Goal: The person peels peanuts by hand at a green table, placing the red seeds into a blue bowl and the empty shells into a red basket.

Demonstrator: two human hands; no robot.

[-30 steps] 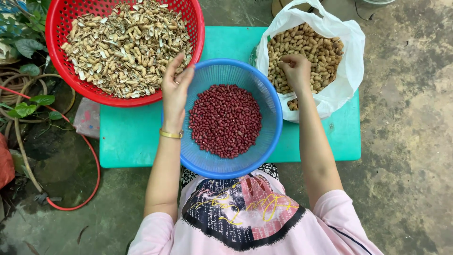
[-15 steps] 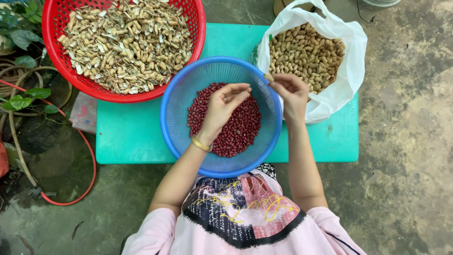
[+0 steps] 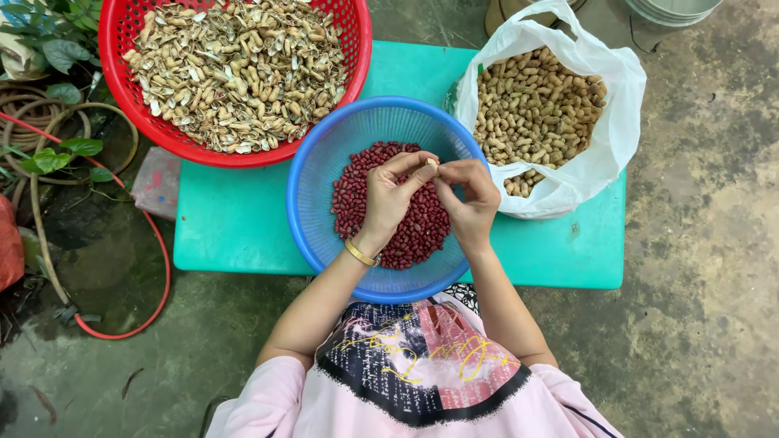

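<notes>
Over the blue basket (image 3: 312, 182) of red shelled peanuts (image 3: 353, 195), my left hand (image 3: 389, 199) and my right hand (image 3: 469, 199) meet fingertip to fingertip. Together they pinch one pale peanut pod (image 3: 432, 163) above the kernels. A gold bangle circles my left wrist. The blue basket sits on a teal table (image 3: 235, 235), right in front of me.
A red basket (image 3: 130, 122) of empty peanut shells stands at the table's far left. A white plastic bag (image 3: 617, 105) full of unshelled peanuts lies at the far right. Hoses, green plants and wet concrete are on the left; a bucket rim is at the top right.
My left hand came back from the red basket and my right hand from the white bag. Both now meet over the blue basket, holding a pod.
</notes>
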